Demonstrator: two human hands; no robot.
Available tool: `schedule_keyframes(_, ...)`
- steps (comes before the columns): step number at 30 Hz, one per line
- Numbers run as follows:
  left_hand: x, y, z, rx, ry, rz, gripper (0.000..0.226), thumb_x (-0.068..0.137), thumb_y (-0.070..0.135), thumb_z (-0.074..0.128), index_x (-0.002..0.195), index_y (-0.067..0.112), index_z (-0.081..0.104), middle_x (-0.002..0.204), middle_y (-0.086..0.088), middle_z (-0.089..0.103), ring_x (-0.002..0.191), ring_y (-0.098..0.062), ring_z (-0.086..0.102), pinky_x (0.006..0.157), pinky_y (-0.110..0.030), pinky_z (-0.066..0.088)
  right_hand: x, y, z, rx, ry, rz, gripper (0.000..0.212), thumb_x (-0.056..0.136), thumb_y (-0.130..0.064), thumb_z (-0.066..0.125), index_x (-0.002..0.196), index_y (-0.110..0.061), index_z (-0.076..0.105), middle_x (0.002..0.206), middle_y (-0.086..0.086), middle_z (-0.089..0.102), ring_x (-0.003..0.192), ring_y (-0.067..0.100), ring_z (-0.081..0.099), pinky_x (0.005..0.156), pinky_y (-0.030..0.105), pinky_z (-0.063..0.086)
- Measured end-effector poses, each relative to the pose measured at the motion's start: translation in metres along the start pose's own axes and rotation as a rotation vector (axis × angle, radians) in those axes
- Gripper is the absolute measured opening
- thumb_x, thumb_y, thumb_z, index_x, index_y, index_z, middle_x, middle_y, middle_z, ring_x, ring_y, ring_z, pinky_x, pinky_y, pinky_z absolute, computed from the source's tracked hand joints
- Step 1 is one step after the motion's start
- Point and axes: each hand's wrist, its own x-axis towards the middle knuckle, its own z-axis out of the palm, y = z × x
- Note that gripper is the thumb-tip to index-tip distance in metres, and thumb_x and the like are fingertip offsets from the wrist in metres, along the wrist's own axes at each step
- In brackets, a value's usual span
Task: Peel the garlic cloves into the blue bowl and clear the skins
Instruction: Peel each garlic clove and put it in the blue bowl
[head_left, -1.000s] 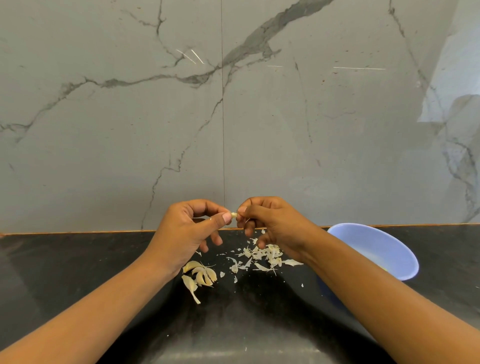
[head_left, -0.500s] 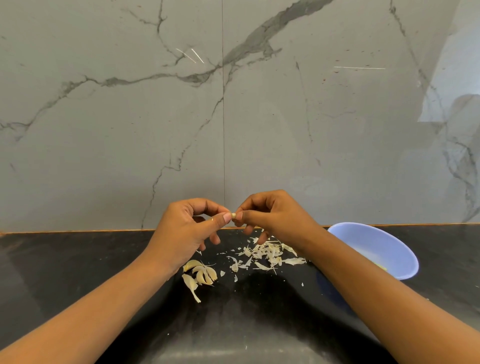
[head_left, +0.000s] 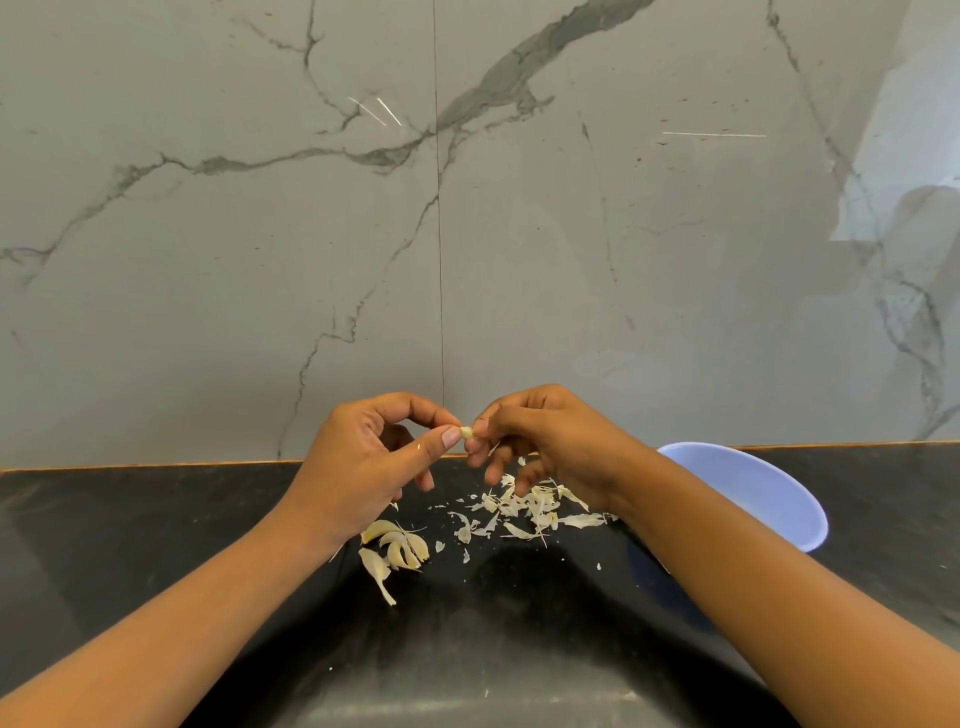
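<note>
At frame centre, the left hand (head_left: 363, 467) and right hand (head_left: 545, 441) both pinched one small garlic clove (head_left: 466, 431) between fingertips. A firm left hold and short right-hand tugs would likely strip it best, with the blue bowl (head_left: 769, 499) standing at centre right.

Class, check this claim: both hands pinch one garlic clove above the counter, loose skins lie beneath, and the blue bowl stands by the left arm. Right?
No. The head view shows the blue bowl by the right arm, not the left. The rest holds: left hand and right hand pinch the garlic clove, skins beneath.
</note>
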Motion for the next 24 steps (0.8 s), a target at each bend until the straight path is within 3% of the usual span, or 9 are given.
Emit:
schedule_keyframes(6, -0.002, 0.000, -0.001, 0.024, 0.019, 0.040, 0.018, 0.071, 0.038, 0.068, 0.083, 0.025, 0.071, 0.050, -0.006, 0.062, 0.041, -0.006, 0.051, 0.044, -0.016, 0.041, 0.000, 0.001, 0.002, 0.131, -0.128, 0.137, 0.023, 0.094, -0.015, 0.045, 0.076, -0.011, 0.059, 0.070, 0.001, 0.060, 0.060, 0.010, 0.056, 0.046, 0.019, 0.043)
schedule_keyframes(11, -0.001, -0.001, 0.000, 0.050, 0.020, 0.049, 0.020, 0.071, 0.038, 0.068, 0.083, 0.022, 0.071, 0.054, -0.004, 0.064, 0.045, -0.010, 0.058, 0.045, -0.018, 0.044, -0.001, 0.000, 0.000, -0.006, -0.269, 0.148, 0.018, 0.091, -0.014, 0.057, 0.075, -0.014, 0.066, 0.074, 0.000, 0.066, 0.062, 0.008, 0.058, 0.050, 0.018, 0.046)
schedule_keyframes(15, 0.000, -0.002, 0.000, 0.006, 0.030, -0.041, 0.022, 0.073, 0.036, 0.069, 0.082, 0.017, 0.072, 0.063, 0.001, 0.069, 0.048, -0.011, 0.060, 0.043, -0.019, 0.044, 0.002, 0.002, -0.006, -0.214, -0.082, 0.128, 0.011, 0.081, -0.017, 0.074, 0.078, -0.012, 0.065, 0.071, -0.003, 0.066, 0.062, 0.007, 0.058, 0.054, 0.020, 0.049)
schedule_keyframes(19, 0.003, -0.004, 0.001, -0.082, 0.028, -0.176, 0.010, 0.084, 0.021, 0.068, 0.083, 0.012, 0.073, 0.076, -0.001, 0.073, 0.045, -0.008, 0.057, 0.039, -0.017, 0.041, 0.006, 0.006, -0.010, -0.456, 0.142, -0.131, 0.020, 0.078, -0.015, 0.077, 0.087, -0.023, 0.061, 0.086, -0.006, 0.066, 0.069, 0.009, 0.064, 0.057, 0.022, 0.056)
schedule_keyframes(21, 0.004, -0.003, 0.000, -0.140, 0.032, -0.235, 0.009, 0.085, 0.018, 0.068, 0.083, 0.011, 0.073, 0.076, -0.003, 0.073, 0.045, -0.009, 0.057, 0.039, -0.017, 0.041, 0.006, 0.006, -0.009, -0.569, 0.162, -0.319, 0.026, 0.076, -0.019, 0.079, 0.089, -0.031, 0.060, 0.091, -0.009, 0.065, 0.076, 0.008, 0.065, 0.067, 0.021, 0.056)
schedule_keyframes(24, 0.004, -0.001, 0.000, -0.215, 0.024, -0.309, 0.010, 0.085, 0.018, 0.068, 0.081, 0.010, 0.073, 0.074, -0.003, 0.073, 0.044, -0.010, 0.057, 0.038, -0.017, 0.040, 0.005, 0.006, -0.005, -0.703, 0.179, -0.465, 0.027, 0.076, -0.024, 0.079, 0.096, -0.025, 0.062, 0.089, -0.012, 0.063, 0.081, 0.006, 0.065, 0.068, 0.014, 0.051)
